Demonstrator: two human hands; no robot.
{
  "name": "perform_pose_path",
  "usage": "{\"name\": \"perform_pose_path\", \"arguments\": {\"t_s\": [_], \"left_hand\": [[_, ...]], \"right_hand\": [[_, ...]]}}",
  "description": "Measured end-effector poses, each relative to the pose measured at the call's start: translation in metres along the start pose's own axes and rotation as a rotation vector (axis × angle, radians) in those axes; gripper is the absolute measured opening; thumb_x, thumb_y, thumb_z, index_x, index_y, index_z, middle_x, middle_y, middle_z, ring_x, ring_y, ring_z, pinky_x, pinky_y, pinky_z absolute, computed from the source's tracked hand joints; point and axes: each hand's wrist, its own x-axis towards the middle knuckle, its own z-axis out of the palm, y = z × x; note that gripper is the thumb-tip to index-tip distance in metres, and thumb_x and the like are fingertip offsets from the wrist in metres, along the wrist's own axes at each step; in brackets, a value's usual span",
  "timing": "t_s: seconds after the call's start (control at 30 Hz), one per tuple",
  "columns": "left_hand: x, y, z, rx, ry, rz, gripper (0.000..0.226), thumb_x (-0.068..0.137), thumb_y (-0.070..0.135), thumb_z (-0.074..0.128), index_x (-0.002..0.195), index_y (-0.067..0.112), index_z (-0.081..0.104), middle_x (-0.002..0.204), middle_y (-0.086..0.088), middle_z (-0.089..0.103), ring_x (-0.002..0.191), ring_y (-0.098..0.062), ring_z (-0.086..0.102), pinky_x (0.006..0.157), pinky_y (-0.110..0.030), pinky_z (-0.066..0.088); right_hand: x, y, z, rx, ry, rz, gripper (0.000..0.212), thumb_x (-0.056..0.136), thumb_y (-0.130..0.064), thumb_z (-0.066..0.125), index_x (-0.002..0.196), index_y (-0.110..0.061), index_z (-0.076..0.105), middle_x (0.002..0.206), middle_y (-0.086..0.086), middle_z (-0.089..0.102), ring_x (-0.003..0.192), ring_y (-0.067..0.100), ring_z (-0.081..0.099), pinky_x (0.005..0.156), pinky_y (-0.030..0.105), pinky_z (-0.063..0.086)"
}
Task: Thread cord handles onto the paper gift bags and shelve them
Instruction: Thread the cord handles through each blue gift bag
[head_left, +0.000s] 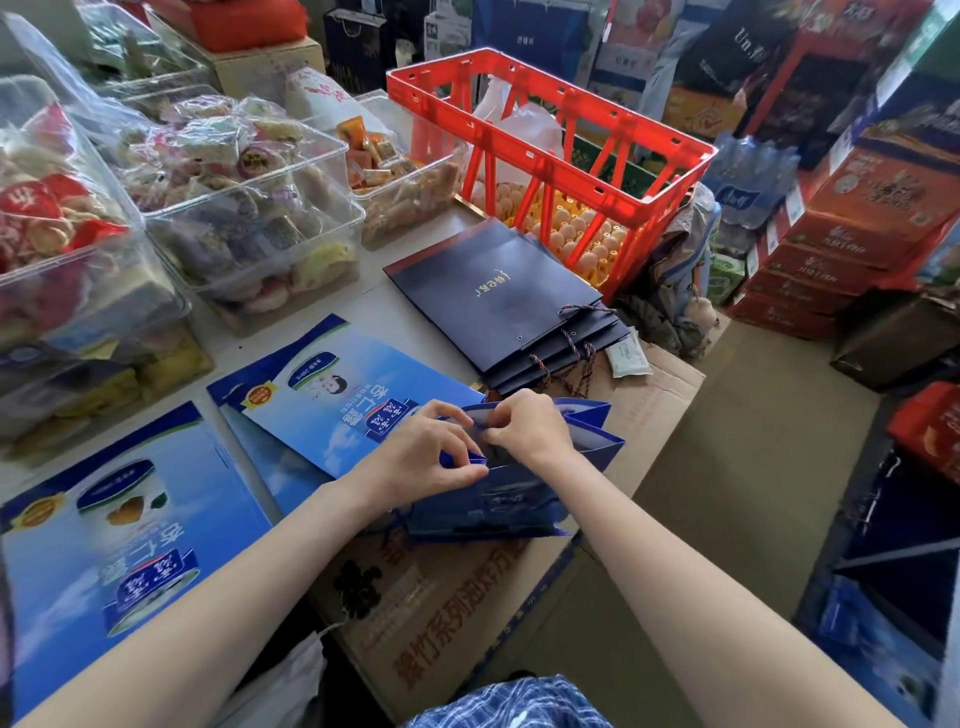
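I am seeing both hands working at the open top of a blue bag (498, 493) lying on a cardboard box (467, 613). The left hand (421, 457) is pinching the bag's near rim at 9 o'clock of the opening; the right hand (524, 426) is pinching its far rim at 12 o'clock, fingers curled. A stack of navy bags (493, 291) with cords is lying at 12 o'clock of the hands, a red crate (550, 150) of eggs sitting beyond it. Printed blue bags (130, 519) are lying at 9 o'clock, clear snack tubs (249, 208) at 10.
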Motion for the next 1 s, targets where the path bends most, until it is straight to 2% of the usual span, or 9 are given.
{"name": "perform_pose_path", "arguments": {"t_s": [0.1,0.23,0.3,0.43,0.5,0.7,0.83,0.9,1.0], "left_hand": [[-0.003,-0.001,-0.005,-0.015,0.069,-0.053,0.014,0.082,0.021,0.07,0.072,0.013,0.076,0.083,0.018,0.066,0.102,-0.005,0.048,0.083,-0.01,0.036],[0.004,0.002,-0.015,-0.009,0.137,-0.248,0.019,0.091,0.022,0.058,0.081,0.009,0.069,0.078,0.003,0.062,0.083,-0.012,0.051,0.067,-0.018,0.032],[0.011,0.007,-0.017,0.016,0.143,-0.304,0.023,0.093,0.022,0.053,0.081,0.009,0.068,0.075,-0.002,0.061,0.073,-0.014,0.049,0.059,-0.017,0.029],[0.025,0.017,-0.017,-0.002,0.136,-0.377,0.026,0.091,0.022,0.054,0.075,0.01,0.071,0.069,-0.004,0.062,0.059,-0.008,0.048,0.055,-0.009,0.033],[0.029,0.021,-0.018,0.021,0.088,-0.419,0.029,0.092,0.025,0.052,0.077,0.009,0.072,0.073,-0.007,0.065,0.064,-0.013,0.053,0.057,-0.012,0.033],[0.027,0.022,-0.021,0.108,-0.035,-0.523,0.035,0.093,0.039,0.048,0.088,0.018,0.075,0.064,-0.005,0.055,0.083,-0.027,0.055,0.098,-0.039,0.035],[0.025,0.009,-0.025,-0.239,-0.063,-0.645,0.039,0.086,0.054,0.054,0.084,0.021,0.075,0.079,-0.002,0.068,0.094,-0.017,0.055,0.086,-0.034,0.04],[0.024,0.01,-0.029,-0.422,-0.063,-0.688,0.03,0.082,0.047,0.064,0.084,0.019,0.074,0.078,0.007,0.068,0.096,-0.012,0.052,0.078,-0.029,0.038],[0.028,0.009,-0.03,-0.472,-0.089,-0.729,0.008,0.079,0.024,0.072,0.083,0.018,0.073,0.082,0.004,0.065,0.1,-0.015,0.051,0.082,-0.029,0.033]], "right_hand": [[0.003,-0.001,-0.007,0.074,-0.091,-0.011,0.014,0.084,-0.018,0.064,0.09,-0.008,0.073,0.086,0.006,0.069,0.076,0.014,0.059,0.068,0.024,0.043],[-0.008,-0.002,-0.018,0.537,-0.189,0.023,0.012,0.088,-0.009,0.061,0.091,-0.001,0.069,0.073,0.008,0.07,0.066,0.013,0.066,0.073,0.024,0.056],[-0.015,-0.003,-0.021,0.738,-0.146,0.046,0.011,0.088,-0.008,0.062,0.092,0.0,0.068,0.073,0.008,0.07,0.066,0.013,0.068,0.076,0.026,0.058],[-0.027,-0.003,-0.016,0.809,-0.006,-0.017,0.011,0.089,-0.009,0.061,0.091,0.0,0.067,0.071,0.003,0.07,0.066,0.005,0.065,0.077,0.023,0.052],[-0.032,-0.004,-0.012,0.878,0.047,-0.034,0.012,0.089,-0.008,0.061,0.092,0.002,0.067,0.074,0.005,0.07,0.069,0.007,0.066,0.077,0.021,0.052],[-0.038,-0.007,-0.007,1.042,0.128,-0.047,0.009,0.091,-0.01,0.058,0.09,-0.005,0.065,0.074,0.002,0.068,0.072,0.005,0.064,0.076,0.015,0.049],[-0.039,-0.012,-0.003,0.884,0.056,-0.102,0.007,0.089,-0.01,0.061,0.091,-0.005,0.066,0.078,0.001,0.069,0.075,0.002,0.063,0.073,0.011,0.047],[-0.041,-0.011,0.0,0.81,0.011,-0.11,0.005,0.087,-0.011,0.065,0.09,-0.01,0.069,0.087,0.003,0.07,0.081,0.006,0.065,0.076,0.016,0.049],[-0.041,-0.009,0.003,0.71,-0.047,-0.138,0.007,0.084,-0.011,0.069,0.085,-0.017,0.07,0.088,0.008,0.071,0.091,0.021,0.067,0.089,0.028,0.051]]}}
